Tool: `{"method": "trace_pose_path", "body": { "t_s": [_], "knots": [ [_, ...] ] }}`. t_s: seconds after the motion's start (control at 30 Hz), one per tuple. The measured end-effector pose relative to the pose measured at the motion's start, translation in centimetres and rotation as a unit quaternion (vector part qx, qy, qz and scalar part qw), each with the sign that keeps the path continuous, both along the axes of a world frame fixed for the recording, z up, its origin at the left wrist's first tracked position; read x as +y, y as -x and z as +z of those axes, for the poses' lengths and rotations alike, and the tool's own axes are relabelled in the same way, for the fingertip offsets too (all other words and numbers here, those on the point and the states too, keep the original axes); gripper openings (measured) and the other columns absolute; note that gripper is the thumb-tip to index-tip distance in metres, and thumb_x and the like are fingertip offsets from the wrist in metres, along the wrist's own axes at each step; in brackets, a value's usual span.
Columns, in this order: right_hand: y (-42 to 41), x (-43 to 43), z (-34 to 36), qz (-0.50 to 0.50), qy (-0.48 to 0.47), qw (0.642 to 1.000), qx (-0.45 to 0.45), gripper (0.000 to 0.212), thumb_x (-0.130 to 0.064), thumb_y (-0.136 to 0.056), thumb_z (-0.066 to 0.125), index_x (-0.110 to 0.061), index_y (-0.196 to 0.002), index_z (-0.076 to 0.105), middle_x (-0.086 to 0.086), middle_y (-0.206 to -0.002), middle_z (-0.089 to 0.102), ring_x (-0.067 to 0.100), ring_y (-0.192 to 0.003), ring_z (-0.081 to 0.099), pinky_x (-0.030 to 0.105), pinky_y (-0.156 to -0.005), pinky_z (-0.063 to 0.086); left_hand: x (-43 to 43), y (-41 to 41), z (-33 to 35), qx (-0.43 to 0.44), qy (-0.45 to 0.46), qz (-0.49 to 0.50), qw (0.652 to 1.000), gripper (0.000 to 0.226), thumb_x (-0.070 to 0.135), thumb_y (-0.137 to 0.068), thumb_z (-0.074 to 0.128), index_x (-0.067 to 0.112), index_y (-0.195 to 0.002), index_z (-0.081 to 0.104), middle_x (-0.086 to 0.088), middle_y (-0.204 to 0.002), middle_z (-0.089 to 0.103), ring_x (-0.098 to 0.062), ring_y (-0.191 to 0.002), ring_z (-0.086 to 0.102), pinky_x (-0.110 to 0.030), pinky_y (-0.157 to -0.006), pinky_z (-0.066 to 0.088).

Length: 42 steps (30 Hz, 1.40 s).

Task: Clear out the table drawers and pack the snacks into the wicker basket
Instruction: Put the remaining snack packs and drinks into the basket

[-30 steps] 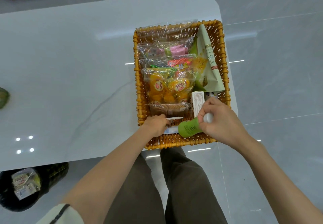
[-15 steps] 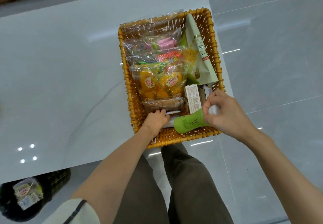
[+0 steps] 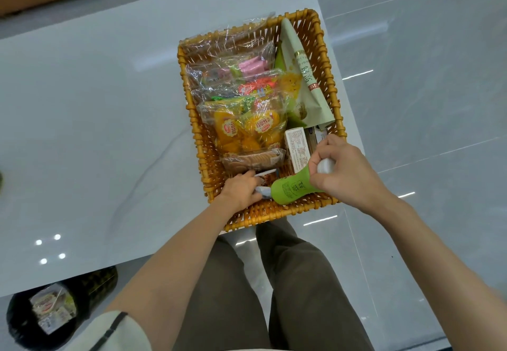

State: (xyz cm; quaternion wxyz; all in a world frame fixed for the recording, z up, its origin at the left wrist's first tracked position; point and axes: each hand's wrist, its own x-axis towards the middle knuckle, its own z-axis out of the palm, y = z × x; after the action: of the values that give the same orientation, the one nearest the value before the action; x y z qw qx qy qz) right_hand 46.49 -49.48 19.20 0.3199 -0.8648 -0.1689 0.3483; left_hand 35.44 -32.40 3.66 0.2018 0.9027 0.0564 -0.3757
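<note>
Head view: right hand grips the white cap of the green bottle, which has tipped a bit flatter into the near end of the basket on the bench. Left hand still pinches a small packet beside it. Snack bags fill the rest, so packing looks nearly done.

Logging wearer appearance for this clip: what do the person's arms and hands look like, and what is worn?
The left hand and right hand are bare, with no gloves, rings or watch visible. Both forearms are uncovered. A pale cream sleeve, crossed by a thin dark strap, shows on the upper left arm. No sleeve shows on the right arm.
</note>
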Motion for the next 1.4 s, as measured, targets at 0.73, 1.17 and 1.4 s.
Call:
{"method": "trace_pose_path", "body": {
  "t_s": [0.73, 1.17, 1.4],
  "knots": [
    [2.1, 3.9, -0.9, 0.153, 0.065, 0.984, -0.061, 0.013, -0.021, -0.077, 0.069, -0.031, -0.08, 0.061, -0.01, -0.101, 0.04, 0.008, -0.097, 0.043, 0.025, -0.073, 0.043, 0.1, 1.5, 1.5, -0.047, 0.098, 0.312, 0.944, 0.032, 0.017, -0.097, 0.053, 0.008, -0.126, 0.06, -0.011, -0.117, 0.066, -0.022, -0.098, 0.062, -0.02, -0.07, 0.042],
    [3.1, 2.7, -3.9, 0.157, 0.089, 0.981, -0.078, 0.041, -0.018, -0.084, 0.07, -0.025, -0.122, 0.057, -0.002, -0.128, 0.044, 0.017, -0.117, 0.046, 0.03, -0.095, 0.047, -1.1, 1.9, 0.8, -0.039, -0.079, 0.096, 0.992, 0.032, 0.02, -0.1, 0.045, 0.017, -0.132, 0.047, -0.009, -0.125, 0.05, -0.026, -0.11, 0.054, -0.037, -0.09, 0.046],
    [3.5, 2.4, -4.2, 0.164, 0.097, 0.976, -0.107, 0.055, -0.03, -0.086, 0.068, -0.031, -0.137, 0.046, -0.003, -0.135, 0.041, 0.017, -0.122, 0.045, 0.029, -0.088, 0.051, -1.3, 1.8, 1.4, -0.028, 0.017, 0.268, 0.963, 0.029, 0.013, -0.096, 0.053, 0.016, -0.125, 0.059, -0.008, -0.117, 0.064, -0.022, -0.104, 0.062, -0.034, -0.091, 0.052]
  ]
}}
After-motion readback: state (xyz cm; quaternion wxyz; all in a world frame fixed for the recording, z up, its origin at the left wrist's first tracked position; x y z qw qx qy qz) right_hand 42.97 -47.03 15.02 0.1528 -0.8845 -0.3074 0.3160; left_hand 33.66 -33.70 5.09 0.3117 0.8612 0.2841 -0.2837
